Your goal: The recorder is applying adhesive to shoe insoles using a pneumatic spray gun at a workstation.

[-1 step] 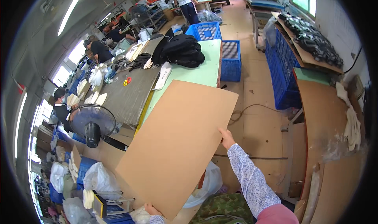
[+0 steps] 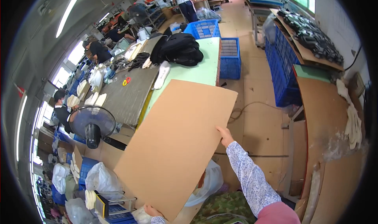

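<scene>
the right hand [image 2: 225, 136] is closed around the right edge of a large, flat, brown cardboard sheet [image 2: 177, 141], and the left hand [image 2: 151, 210] grasps its lower-left edge, so the sheet spans the space between both grips. beyond the right grip is a pale green tabletop [image 2: 210, 62] (whether the sheet touches it, i cannot tell), bearing a heap of black fabric [image 2: 183, 50]. left of the right grip, past the sheet, stands a round black fan [image 2: 93, 135].

the cardboard sheet [image 2: 177, 145] seems to have shifted slightly left.
</scene>
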The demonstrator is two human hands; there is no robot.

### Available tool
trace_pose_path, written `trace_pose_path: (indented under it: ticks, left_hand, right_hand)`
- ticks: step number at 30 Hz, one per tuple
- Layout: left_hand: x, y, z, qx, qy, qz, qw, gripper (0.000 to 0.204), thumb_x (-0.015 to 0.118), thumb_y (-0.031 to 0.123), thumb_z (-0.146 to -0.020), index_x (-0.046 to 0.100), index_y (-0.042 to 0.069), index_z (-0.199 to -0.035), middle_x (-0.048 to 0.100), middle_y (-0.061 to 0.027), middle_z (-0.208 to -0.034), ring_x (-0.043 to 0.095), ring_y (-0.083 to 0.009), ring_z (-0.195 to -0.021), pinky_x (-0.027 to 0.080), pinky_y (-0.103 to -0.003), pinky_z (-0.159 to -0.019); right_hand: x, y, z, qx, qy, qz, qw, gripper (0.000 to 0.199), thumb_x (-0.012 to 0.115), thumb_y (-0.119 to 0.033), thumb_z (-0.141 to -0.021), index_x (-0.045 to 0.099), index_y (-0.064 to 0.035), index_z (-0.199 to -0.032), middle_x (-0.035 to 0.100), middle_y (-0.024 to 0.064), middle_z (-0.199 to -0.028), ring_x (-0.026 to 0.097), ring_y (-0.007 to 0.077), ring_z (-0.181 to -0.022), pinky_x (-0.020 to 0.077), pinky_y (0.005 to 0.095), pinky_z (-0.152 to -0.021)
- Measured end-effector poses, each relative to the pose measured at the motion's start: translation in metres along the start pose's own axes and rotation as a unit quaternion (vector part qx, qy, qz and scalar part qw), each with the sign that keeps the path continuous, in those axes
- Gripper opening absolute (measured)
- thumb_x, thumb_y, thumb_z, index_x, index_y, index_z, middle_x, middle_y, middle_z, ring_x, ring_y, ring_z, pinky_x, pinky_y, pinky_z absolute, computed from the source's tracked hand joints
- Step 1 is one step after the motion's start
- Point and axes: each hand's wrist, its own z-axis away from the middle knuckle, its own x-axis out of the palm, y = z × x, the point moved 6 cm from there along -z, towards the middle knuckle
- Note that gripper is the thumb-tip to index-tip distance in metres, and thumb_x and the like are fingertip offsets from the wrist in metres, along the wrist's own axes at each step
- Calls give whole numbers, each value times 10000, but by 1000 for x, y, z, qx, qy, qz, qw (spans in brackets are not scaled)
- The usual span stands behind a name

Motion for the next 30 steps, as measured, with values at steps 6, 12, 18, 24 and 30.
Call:
trace_pose_path:
  ticks: [6,12,18,24,30]
  left_hand:
    - [64,64,42,114,-42,-58,991,145,466,134,-922,558,23,-917,589,-79,-848,595,-205,-772,517,-360,-719]
    - [195,82,41,121,-214,-33,969,201,456,189,-967,566,22,-963,599,-80,-875,597,-198,-771,504,-350,-705]
    - [388,69,-11,224,-353,-96,903,234,425,177,-1001,565,-3,-952,582,-61,-859,545,-173,-781,462,-311,-709]
    - [573,42,-37,328,-382,-236,831,218,421,150,-999,552,-14,-939,559,-81,-820,505,-178,-777,441,-330,-728]
    - [657,23,-26,337,-349,-356,799,283,424,220,-994,558,18,-1139,662,-216,-1013,622,-386,-935,490,-438,-817]
  right_hand:
    - [-7,-50,55,-3,-13,-73,997,445,709,-98,-850,549,26,-1246,647,118,-1177,615,225,-1093,510,401,-921]
    - [-176,-146,159,-97,95,-223,965,342,646,-122,-897,594,-24,-1220,651,97,-1187,627,241,-1070,502,414,-949]
    - [-264,-190,224,-234,164,-307,908,311,613,-149,-937,593,-16,-1217,642,110,-1203,608,265,-1116,485,426,-983]
    - [-298,-179,168,-256,239,-393,850,316,624,-168,-939,582,-24,-1217,628,123,-1216,597,294,-1121,481,457,-981]
    - [-313,-176,126,-252,331,-386,824,311,613,-177,-945,589,-19,-1212,638,107,-1207,612,282,-1104,509,452,-943]
